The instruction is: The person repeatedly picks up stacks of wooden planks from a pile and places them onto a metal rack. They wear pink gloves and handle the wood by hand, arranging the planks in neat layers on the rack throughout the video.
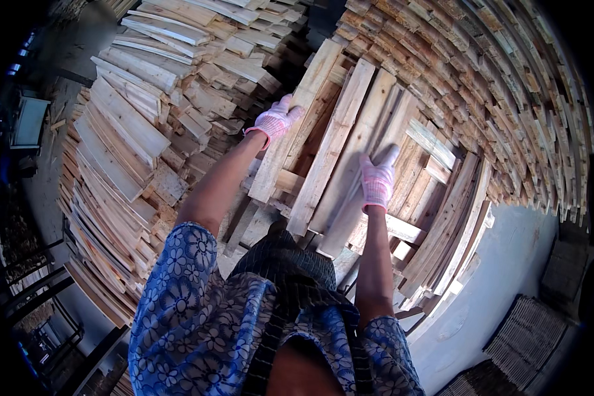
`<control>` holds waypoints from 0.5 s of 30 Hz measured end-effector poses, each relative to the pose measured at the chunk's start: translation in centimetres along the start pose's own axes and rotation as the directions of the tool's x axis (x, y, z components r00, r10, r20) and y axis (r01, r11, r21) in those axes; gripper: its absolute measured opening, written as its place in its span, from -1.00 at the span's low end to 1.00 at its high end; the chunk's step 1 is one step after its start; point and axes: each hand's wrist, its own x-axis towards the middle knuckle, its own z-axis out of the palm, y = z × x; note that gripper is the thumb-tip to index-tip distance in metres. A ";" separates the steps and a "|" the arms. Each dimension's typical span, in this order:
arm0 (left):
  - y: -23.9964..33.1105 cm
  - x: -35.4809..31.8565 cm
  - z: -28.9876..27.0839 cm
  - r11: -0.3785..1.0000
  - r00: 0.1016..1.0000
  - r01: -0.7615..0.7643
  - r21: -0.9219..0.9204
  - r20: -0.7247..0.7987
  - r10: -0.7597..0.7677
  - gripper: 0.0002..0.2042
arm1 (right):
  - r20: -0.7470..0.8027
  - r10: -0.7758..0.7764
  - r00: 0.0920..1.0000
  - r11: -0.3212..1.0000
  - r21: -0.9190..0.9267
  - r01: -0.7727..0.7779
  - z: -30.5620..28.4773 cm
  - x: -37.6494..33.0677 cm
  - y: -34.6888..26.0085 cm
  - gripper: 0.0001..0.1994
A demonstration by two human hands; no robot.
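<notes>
My left hand [277,123], in a pink and white knit glove, grips the outer edge of the leftmost wooden plank [284,158], thumb over its top. My right hand [379,179], gloved alike, has its thumb and fingers apart around the edge of another wooden plank [347,221]; its fingertips are partly hard to make out. Between my hands lie more planks [332,148], roughly side by side and slanting away to the upper right. Under them, crosswise wooden pieces [402,228] show through the gaps.
Loose boards [122,125] form a big uneven pile on the left. A tall stack of rough planks [462,79] rises at the far right. More long boards [445,221] lie just right of my right hand. Slatted bundles [525,336] rest on the grey floor [508,264].
</notes>
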 end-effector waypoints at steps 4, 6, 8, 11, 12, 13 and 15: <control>-0.3 0.7 -1.3 0.994 0.996 0.003 -0.113 0.087 0.006 -0.16 | 0.054 0.068 0.996 0.998 -0.009 -0.067 4.1 -1.4 -6.3 0.08; -0.7 0.5 -2.0 0.994 0.995 -0.013 -0.111 0.097 0.024 -0.15 | 0.062 -0.063 0.996 0.978 0.204 0.049 4.4 -1.0 -4.4 0.08; 0.2 0.8 -1.7 0.993 0.991 -0.034 -0.115 0.126 0.048 -0.15 | -0.038 -0.185 0.982 0.947 0.261 0.189 4.3 0.9 -0.8 0.07; -0.6 1.7 -2.3 0.997 0.987 -0.003 -0.073 0.161 0.015 -0.15 | 0.026 -0.125 0.992 0.952 0.284 0.113 1.8 1.4 0.0 0.02; 0.3 1.8 -3.0 0.999 0.986 -0.004 -0.042 0.168 0.011 -0.15 | 0.012 -0.116 0.993 0.968 0.226 0.110 0.4 1.7 0.2 0.00; 1.1 2.7 -3.3 0.992 0.991 0.047 0.117 0.117 -0.061 -0.18 | -0.007 -0.136 0.991 0.961 0.243 0.134 -0.5 1.9 0.6 -0.02; 1.8 4.4 -3.7 0.994 0.999 0.011 -0.112 -0.048 -0.016 -0.21 | 0.036 -0.041 0.999 0.993 0.109 0.036 -2.4 3.1 0.9 -0.07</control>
